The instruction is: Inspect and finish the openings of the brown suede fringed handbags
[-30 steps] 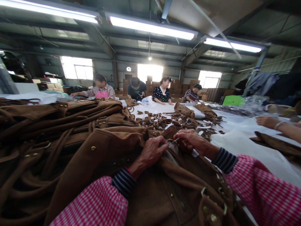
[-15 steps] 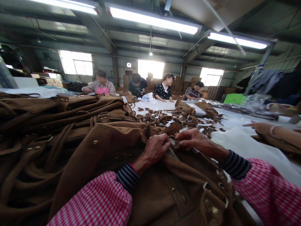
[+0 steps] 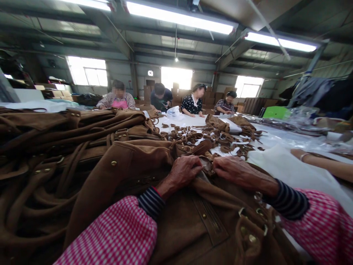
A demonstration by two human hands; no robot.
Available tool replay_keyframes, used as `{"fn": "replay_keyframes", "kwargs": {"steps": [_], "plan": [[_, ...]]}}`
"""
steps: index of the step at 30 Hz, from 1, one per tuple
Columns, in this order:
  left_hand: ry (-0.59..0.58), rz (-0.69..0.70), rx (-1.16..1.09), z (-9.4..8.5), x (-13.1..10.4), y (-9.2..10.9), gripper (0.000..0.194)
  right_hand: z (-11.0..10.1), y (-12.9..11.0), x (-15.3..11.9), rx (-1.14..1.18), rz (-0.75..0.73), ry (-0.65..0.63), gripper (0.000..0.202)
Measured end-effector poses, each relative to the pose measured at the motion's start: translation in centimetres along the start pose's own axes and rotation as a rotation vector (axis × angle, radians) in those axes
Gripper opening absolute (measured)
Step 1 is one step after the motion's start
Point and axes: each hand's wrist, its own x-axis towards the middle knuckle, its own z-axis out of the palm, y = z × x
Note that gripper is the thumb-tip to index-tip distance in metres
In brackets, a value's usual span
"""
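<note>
A large brown bag (image 3: 176, 224) with brass studs and a stitched patch lies in front of me. My left hand (image 3: 185, 170) is closed at the bag's upper edge, its fingers pinched together near a small pale piece. Just to the right, my right hand (image 3: 234, 171) is closed beside a metal fitting at the same edge; what its fingers grip is too small to make out. A narrow gap separates the hands. Beyond them many short brown straps (image 3: 193, 136) with white tags are scattered on the white table (image 3: 271, 140).
Brown bags (image 3: 55, 136) are piled high at the left. White sheeting (image 3: 286, 162) lies at the right, near another person's forearm (image 3: 322, 163). Several people sit or stand across the table. A green box (image 3: 274, 112) and clear plastic are at the back right.
My right hand has turned and its fingers have curled down closer to the bag. My left hand has barely moved. The other person's hand at the right has shifted lower.
</note>
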Motion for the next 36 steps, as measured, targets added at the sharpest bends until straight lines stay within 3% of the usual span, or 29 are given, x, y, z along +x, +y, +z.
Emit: {"fn": "replay_keyframes", "kwargs": {"steps": [4,11,17,23,28,32,36], "plan": [[0.004,-0.002,0.003,-0.1,-0.1,0.0,0.011,-0.5,0.1,-0.5,0.164,-0.001,-0.087,0.014],[-0.076,0.09,0.008,0.0,-0.3,-0.1,0.011,0.4,1.1,-0.8,0.205,-0.017,-0.091,0.008],[-0.05,0.095,-0.005,0.2,-0.4,-0.3,0.014,0.8,1.3,-1.2,0.279,0.059,0.009,0.01],[0.016,0.059,-0.289,-0.2,0.0,-1.0,0.021,1.9,0.0,0.2,0.517,0.071,0.259,0.014],[0.013,0.084,-0.273,-0.2,0.0,-1.0,0.02,2.9,-0.3,1.2,0.639,0.075,0.281,0.018],[-0.028,0.098,-0.187,0.2,-0.1,-1.1,0.017,1.7,0.9,-0.8,0.637,0.16,0.402,0.018],[-0.011,0.117,-0.161,0.4,0.0,-1.4,0.017,0.6,1.3,-3.2,0.519,0.218,0.3,0.019]]}}
